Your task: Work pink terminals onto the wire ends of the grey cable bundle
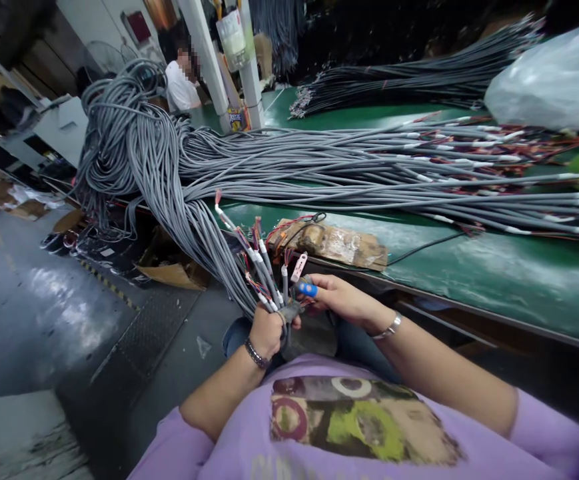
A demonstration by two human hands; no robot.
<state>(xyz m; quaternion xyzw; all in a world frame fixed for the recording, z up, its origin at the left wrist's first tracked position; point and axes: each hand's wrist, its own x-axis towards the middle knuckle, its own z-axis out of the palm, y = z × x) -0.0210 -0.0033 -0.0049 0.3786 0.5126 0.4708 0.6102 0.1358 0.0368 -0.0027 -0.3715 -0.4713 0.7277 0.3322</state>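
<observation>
Both hands [299, 313] grip round grey rubbery cables [262, 277] w/ stripped ends.

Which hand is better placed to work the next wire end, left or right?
Probably right. The left hand is fisted around the bundle of grey cables with stripped ends, while the right hand, a blue band on one finger, has fingertips at the ends.

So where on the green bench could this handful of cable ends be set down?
Bare green table lies right of the taped cardboard pad, below the spread grey cables, crossed only by one thin black wire. Everything beyond is crowded with cables. The left hand grips the cable bundle; the right hand pinches at its ends.
</observation>
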